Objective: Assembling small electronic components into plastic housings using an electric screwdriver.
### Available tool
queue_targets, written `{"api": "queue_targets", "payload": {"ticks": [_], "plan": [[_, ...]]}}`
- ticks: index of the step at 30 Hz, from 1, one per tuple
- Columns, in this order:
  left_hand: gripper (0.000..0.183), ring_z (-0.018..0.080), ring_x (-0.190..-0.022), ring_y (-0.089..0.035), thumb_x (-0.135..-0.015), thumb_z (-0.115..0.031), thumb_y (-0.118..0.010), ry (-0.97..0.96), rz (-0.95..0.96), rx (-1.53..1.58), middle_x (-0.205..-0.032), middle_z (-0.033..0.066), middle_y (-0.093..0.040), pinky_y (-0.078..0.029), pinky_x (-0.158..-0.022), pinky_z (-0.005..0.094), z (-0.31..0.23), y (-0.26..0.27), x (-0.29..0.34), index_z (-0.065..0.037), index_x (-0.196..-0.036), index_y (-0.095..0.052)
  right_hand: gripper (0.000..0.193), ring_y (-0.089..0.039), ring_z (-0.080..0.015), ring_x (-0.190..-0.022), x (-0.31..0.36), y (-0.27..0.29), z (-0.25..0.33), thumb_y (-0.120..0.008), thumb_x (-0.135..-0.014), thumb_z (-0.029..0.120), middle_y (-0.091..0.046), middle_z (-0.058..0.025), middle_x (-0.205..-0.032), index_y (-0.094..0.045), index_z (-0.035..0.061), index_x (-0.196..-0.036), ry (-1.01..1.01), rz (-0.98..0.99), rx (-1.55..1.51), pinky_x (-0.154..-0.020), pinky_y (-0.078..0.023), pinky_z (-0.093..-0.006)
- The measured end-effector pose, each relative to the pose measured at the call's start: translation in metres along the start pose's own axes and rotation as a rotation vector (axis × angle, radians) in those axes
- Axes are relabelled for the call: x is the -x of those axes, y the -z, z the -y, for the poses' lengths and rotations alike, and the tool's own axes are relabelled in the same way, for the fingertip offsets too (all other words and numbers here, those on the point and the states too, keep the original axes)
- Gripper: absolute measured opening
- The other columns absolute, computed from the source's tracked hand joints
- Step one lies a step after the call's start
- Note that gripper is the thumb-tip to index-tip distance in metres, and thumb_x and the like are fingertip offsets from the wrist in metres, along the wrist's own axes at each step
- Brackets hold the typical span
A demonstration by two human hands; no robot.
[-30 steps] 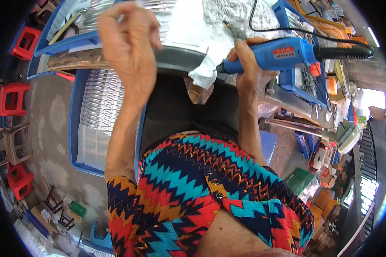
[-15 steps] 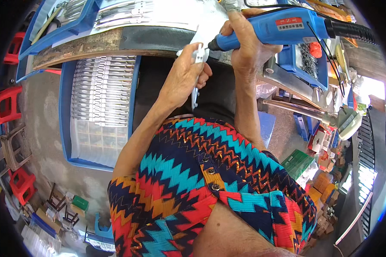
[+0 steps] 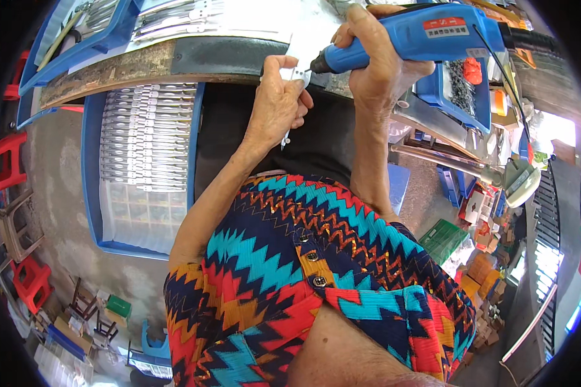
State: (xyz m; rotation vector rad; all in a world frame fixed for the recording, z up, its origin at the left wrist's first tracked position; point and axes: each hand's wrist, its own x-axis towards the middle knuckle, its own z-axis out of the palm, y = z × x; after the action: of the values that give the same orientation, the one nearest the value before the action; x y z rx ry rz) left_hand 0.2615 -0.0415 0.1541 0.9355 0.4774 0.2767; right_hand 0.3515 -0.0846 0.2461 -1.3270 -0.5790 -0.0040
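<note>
My left hand (image 3: 276,106) is closed round a slim, silvery metal strip with small holes (image 3: 297,73), at the bench's front edge. The strip's lower end pokes out below the fingers; its middle is hidden by them. My right hand (image 3: 379,71) grips a blue electric screwdriver (image 3: 419,35), its black nose pointing left at the strip. The nose is right beside the strip's holes; whether the bit touches a screw there is too small to tell.
Left of my lap stands a blue tray (image 3: 91,200) with rows of similar metal strips (image 3: 147,138). More strips (image 3: 181,18) lie on the bench (image 3: 229,58). A blue bin (image 3: 438,97) of small dark parts is at right. A black cable (image 3: 532,40) trails from the screwdriver.
The left hand has shifted slightly left and turned, so less of the strip shows below it. The screwdriver has moved slightly with it, its nose still beside the strip.
</note>
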Motion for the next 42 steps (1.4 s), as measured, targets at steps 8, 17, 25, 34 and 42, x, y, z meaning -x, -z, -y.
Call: {"api": "queue_targets", "payload": {"ticks": [8,17,25,34,42], "plan": [[0.028,0.0075,-0.045,-0.04,-0.087,-0.004,-0.042,0.027,0.005,0.057,-0.065,0.0109,-0.052,-0.029,-0.035,0.0206,-0.002,0.001,-0.001,-0.004,-0.112,-0.03,0.017,-0.053,-0.0152,-0.048,-0.001,-0.008,0.017,-0.064,-0.071,0.002,-0.055,-0.0087,-0.058,-0.054,-0.0038,-0.083,0.066,-0.01,-0.091,-0.047,-0.043,-0.0252],[0.029,0.0058,-0.046,-0.039,-0.088,-0.004,-0.045,0.019,0.012,0.061,-0.066,0.01,-0.052,-0.027,-0.036,0.0186,0.0,0.002,-0.001,-0.004,-0.113,-0.03,0.016,-0.053,-0.0151,-0.047,0.002,-0.008,0.015,-0.064,-0.072,0.002,-0.055,-0.009,-0.058,-0.054,-0.004,-0.084,0.024,0.005,-0.075,-0.047,-0.042,-0.0255],[0.031,0.0049,-0.047,-0.038,-0.088,-0.005,-0.046,0.022,0.007,0.069,-0.067,0.0093,-0.053,-0.026,-0.037,0.0175,0.0,0.002,-0.001,-0.004,-0.114,-0.03,0.014,-0.052,-0.0145,-0.047,0.001,-0.012,0.013,-0.063,-0.073,0.001,-0.055,-0.0085,-0.057,-0.054,-0.0042,-0.083,0.037,-0.005,-0.065,-0.046,-0.042,-0.0253],[0.028,0.0041,-0.045,-0.034,-0.086,-0.003,-0.046,0.061,-0.046,0.084,-0.065,0.0082,-0.052,-0.024,-0.036,0.0181,-0.001,-0.001,-0.002,-0.006,-0.11,-0.032,0.013,-0.051,-0.0093,-0.049,0.004,-0.01,0.006,-0.066,-0.074,0.001,-0.055,-0.0026,-0.056,-0.054,-0.0025,-0.08,-0.023,0.053,0.177,-0.046,-0.04,-0.0218],[0.028,0.0045,-0.044,-0.034,-0.086,-0.003,-0.046,0.015,-0.048,0.043,-0.065,0.0085,-0.052,-0.024,-0.036,0.0185,0.001,-0.003,-0.002,-0.007,-0.11,-0.032,0.015,-0.051,-0.0091,-0.048,0.0,-0.006,0.014,-0.067,-0.072,0.001,-0.055,-0.0023,-0.056,-0.054,-0.0014,-0.08,-0.107,0.106,0.17,-0.046,-0.039,-0.0212]]}}
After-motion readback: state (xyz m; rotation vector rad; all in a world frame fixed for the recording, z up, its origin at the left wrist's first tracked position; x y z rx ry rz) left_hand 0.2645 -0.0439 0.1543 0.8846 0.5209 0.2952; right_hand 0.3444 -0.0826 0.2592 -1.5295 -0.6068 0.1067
